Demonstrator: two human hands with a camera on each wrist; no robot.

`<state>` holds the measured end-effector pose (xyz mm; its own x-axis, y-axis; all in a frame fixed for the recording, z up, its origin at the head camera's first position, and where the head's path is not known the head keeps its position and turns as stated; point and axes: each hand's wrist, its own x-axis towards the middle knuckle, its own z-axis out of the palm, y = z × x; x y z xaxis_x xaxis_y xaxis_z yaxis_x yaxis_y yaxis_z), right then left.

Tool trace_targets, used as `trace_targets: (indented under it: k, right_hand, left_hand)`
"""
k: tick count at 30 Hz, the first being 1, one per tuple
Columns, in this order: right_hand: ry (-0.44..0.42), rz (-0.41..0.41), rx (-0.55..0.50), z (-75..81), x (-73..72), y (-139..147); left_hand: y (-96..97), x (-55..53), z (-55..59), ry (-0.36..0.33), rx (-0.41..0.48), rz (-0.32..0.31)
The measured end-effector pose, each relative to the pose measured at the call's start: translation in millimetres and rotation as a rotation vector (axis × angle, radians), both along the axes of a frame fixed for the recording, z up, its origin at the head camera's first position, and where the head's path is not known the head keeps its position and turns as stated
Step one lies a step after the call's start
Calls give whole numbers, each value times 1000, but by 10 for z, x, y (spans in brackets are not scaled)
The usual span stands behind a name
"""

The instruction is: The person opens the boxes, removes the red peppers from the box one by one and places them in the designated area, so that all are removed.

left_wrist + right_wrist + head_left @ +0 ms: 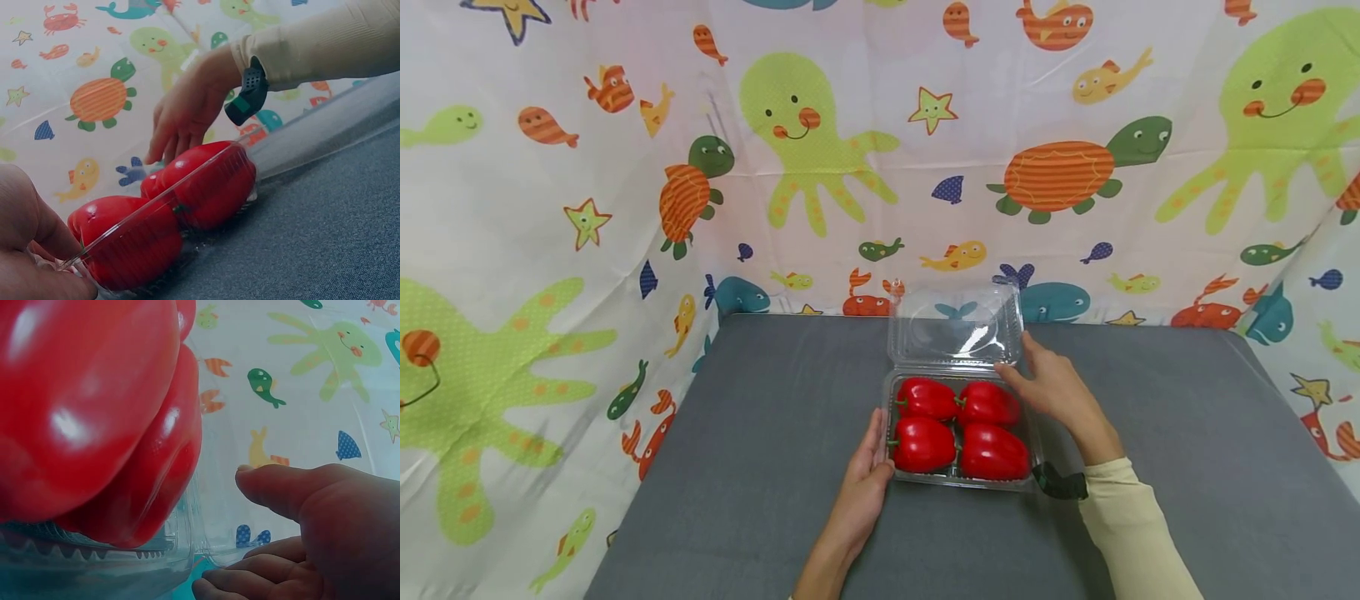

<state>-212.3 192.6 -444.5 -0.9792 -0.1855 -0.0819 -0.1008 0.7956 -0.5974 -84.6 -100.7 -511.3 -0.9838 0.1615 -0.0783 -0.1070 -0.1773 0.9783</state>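
A clear plastic clamshell container (958, 481) lies on the grey table with its lid (955, 329) raised at the back. Several glossy red bell peppers (925, 443) with green stems fill the base. At the container's left side, my left hand (861, 492) grips the rim between thumb and fingers; the left wrist view shows this hand (37, 244) close up beside the peppers (134, 244). My right hand (1060, 392) is at the lid's right edge near the hinge. Its thumb and fingers are spread apart in the right wrist view, the fingers beside the clear plastic.
A grey cloth (760, 467) covers the table. Behind and at both sides hangs a white curtain (865, 125) printed with sea animals; the raised lid stands close to it. A dark strapped device (1060, 482) sits on the right wrist.
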Motion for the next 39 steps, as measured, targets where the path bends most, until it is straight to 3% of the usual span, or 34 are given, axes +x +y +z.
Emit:
trace_targets:
  k: [23, 29, 39]
  right_hand:
    - [-67, 67, -3, -48, 25, 57]
    - [-65, 86, 16, -60, 57, 78]
    - [-1, 124, 24, 191, 325, 2]
  left_hand:
    - [-7, 19, -5, -7, -2, -7]
    - [-7, 39, -20, 21, 7, -12]
    - [11, 41, -13, 25, 22, -10]
